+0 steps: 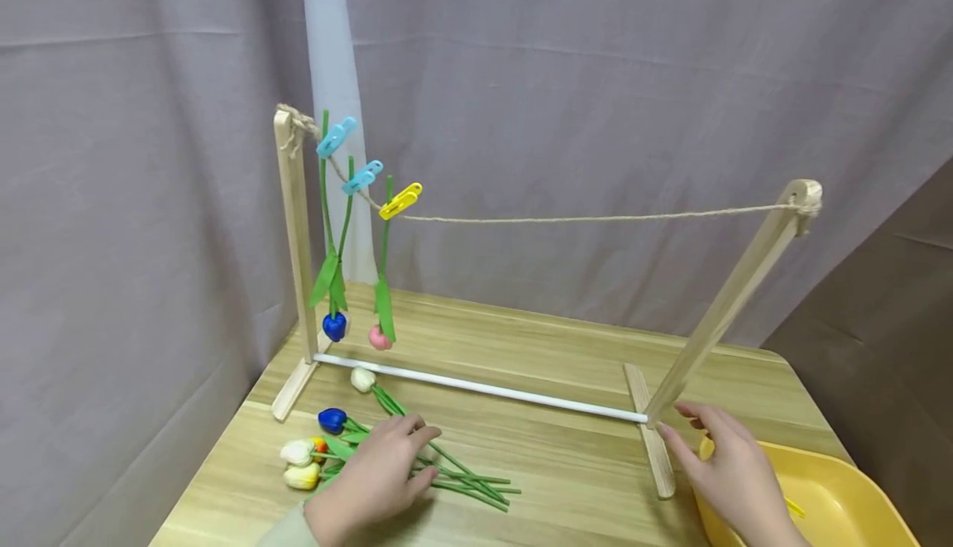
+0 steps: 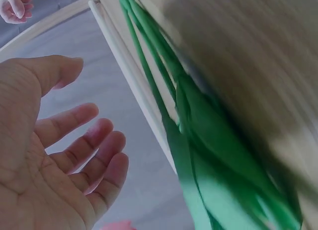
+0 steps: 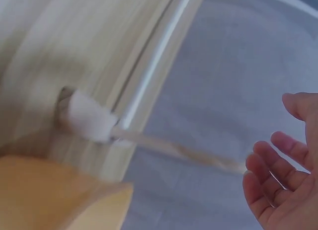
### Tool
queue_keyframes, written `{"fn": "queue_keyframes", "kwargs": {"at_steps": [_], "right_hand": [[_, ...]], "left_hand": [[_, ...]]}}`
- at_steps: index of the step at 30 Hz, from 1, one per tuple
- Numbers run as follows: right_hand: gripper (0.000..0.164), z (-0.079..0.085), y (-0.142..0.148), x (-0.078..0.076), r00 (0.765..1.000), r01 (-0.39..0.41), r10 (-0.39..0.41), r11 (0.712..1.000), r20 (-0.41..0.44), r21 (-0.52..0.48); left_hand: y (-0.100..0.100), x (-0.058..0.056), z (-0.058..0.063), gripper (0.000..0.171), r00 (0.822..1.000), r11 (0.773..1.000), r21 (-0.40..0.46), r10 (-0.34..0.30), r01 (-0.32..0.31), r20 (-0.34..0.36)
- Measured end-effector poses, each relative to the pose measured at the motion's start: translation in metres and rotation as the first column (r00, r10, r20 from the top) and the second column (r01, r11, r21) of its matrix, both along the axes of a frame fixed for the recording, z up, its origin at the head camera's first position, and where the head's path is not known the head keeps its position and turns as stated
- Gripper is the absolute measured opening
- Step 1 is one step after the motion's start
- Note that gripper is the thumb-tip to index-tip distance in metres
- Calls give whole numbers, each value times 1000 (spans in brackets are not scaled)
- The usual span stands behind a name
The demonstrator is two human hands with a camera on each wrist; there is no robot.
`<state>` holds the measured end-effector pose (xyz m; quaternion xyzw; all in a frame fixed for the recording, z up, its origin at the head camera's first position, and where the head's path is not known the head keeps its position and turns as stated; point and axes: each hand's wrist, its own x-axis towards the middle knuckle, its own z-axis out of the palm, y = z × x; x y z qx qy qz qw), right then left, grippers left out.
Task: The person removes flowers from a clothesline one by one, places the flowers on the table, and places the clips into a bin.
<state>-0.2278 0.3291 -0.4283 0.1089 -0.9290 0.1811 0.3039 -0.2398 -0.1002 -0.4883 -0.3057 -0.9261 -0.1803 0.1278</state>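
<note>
My left hand (image 1: 380, 472) hovers over artificial tulips lying on the table, fingers loosely bent, with nothing in its grasp. In the left wrist view the green leaves (image 2: 198, 150) run beside the hand, apart from its fingertips. The loose flowers include a blue tulip (image 1: 332, 420), a yellow tulip (image 1: 302, 476) and a white tulip (image 1: 362, 379); their stems (image 1: 480, 485) point right. My right hand (image 1: 733, 468), also holding nothing, is beside the right post's foot and over the rim of a yellow basin (image 1: 841, 481). Its fingers (image 3: 258, 190) are relaxed and parted.
A wooden frame (image 1: 733, 307) carries a twine line (image 1: 566, 220). On the line, blue clothespins (image 1: 362, 177) and a yellow clothespin (image 1: 400, 201) hold upside-down tulips, with a blue bloom (image 1: 334, 327) and a pink bloom (image 1: 380, 338). A white bar (image 1: 484, 387) joins the feet. Grey curtains stand behind.
</note>
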Motion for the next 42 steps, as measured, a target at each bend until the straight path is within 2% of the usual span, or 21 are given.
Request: {"fn": "queue_keyframes", "kwargs": {"at_steps": [6, 12, 18, 24, 27, 32, 38, 42], "right_hand": [[38, 15, -28, -9, 993, -103, 105, 994, -51, 40], [39, 34, -57, -17, 976, -190, 196, 979, -93, 67], [41, 49, -80, -25, 946, -282, 289, 957, -147, 70], [42, 68, -106, -35, 909, -363, 372, 928, -190, 82], [42, 80, -121, -41, 873, -423, 434, 901, -223, 96], [38, 103, -147, -50, 779, -514, 533, 845, -330, 149], [34, 131, -174, -60, 698, -575, 594, 798, -401, 182], [33, 145, -194, -69, 658, -572, 601, 791, -454, 217]], "left_hand": [[-12, -4, 15, 41, 999, 998, 60, 32, -31, -24], [-27, -11, 37, 43, 988, 984, 163, 96, -76, -118], [-41, -20, 62, 46, 982, 945, 312, 140, -93, -130], [-44, -31, 80, 46, 964, 906, 421, 148, -42, -221], [-45, -37, 89, 46, 948, 887, 462, 159, -14, -276], [-45, -46, 107, 52, 922, 842, 539, 200, 11, -333], [-38, -59, 126, 60, 909, 803, 595, 240, 11, -340], [-34, -67, 134, 63, 908, 790, 612, 278, -31, -313]]}}
